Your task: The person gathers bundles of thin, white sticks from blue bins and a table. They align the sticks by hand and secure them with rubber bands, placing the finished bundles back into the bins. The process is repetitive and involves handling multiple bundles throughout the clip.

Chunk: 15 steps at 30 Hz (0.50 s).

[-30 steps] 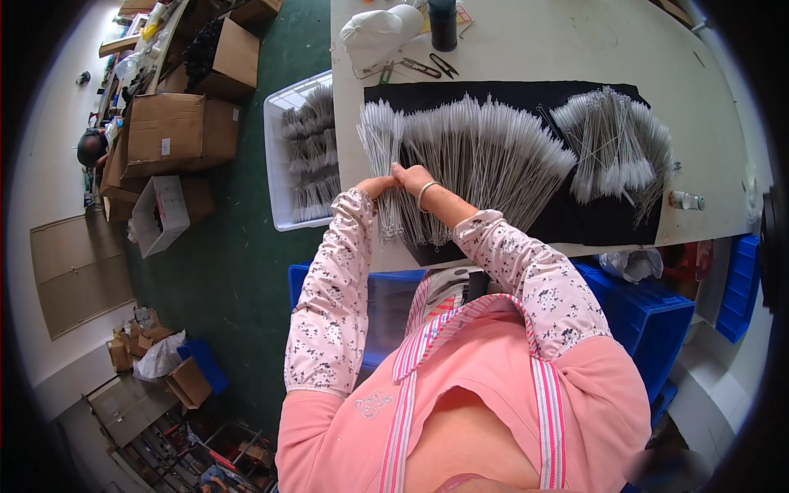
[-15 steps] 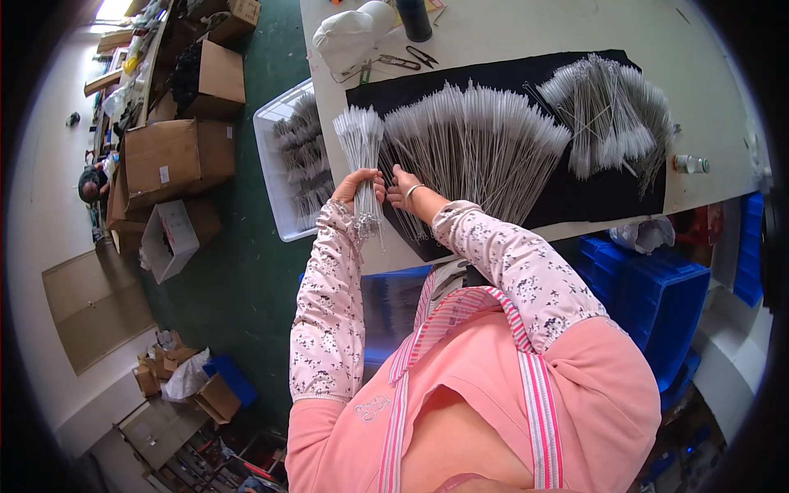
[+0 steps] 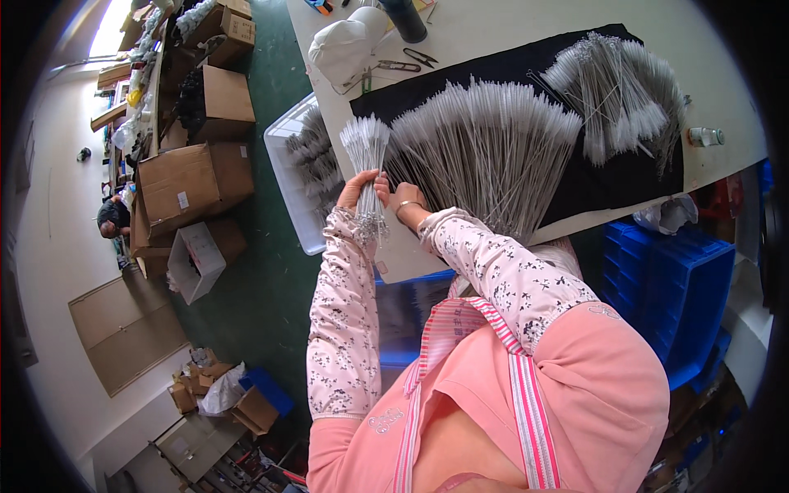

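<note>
My left hand is closed around a bundle of thin wire brushes, white bristle ends up and looped wire ends hanging below. Right beside it, my right hand has its fingers curled at the left edge of a wide fan of similar brushes. What those fingers grip, if anything, is hidden. The fan lies on a black cloth, bristles toward the far side. Another heap of brushes, its ends pointing both ways, rests on the cloth at the far right.
On the pale table are a white cap, a dark bottle, thread snips and a small glass bottle. A white crate of brushes stands left, blue crates right. Cartons and a person are farther left.
My right hand's fingers, stretched toward the bundle before, are now curled in. The bundle stays in my left hand. The whole view has shifted and tilted slightly.
</note>
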Each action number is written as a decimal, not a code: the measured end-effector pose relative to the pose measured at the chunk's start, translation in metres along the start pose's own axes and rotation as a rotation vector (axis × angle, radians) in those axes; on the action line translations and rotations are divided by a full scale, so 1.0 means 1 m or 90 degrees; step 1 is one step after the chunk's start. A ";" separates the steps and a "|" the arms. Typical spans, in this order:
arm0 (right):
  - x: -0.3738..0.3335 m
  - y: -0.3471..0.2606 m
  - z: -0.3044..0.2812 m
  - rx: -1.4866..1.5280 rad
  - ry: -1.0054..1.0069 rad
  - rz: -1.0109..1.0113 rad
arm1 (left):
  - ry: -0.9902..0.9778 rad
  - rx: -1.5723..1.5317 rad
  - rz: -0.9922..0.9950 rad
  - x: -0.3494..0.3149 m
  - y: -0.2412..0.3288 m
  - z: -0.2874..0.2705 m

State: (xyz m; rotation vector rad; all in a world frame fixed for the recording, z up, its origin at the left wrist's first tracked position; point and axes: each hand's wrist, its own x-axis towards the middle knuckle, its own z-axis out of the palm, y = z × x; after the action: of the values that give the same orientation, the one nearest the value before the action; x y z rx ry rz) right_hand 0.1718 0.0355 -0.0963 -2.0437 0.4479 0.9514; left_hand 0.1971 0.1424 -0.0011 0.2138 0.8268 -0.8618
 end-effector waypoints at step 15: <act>0.033 0.040 -0.039 -0.666 -0.029 -0.660 | 0.042 0.197 0.095 -0.115 -0.077 0.032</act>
State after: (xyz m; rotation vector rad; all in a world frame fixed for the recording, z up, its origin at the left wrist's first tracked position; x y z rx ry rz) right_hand 0.1878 -0.0187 -0.1281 -2.5814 -1.3035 0.5566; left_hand 0.1156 0.1446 0.1153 0.5715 0.7266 -0.8427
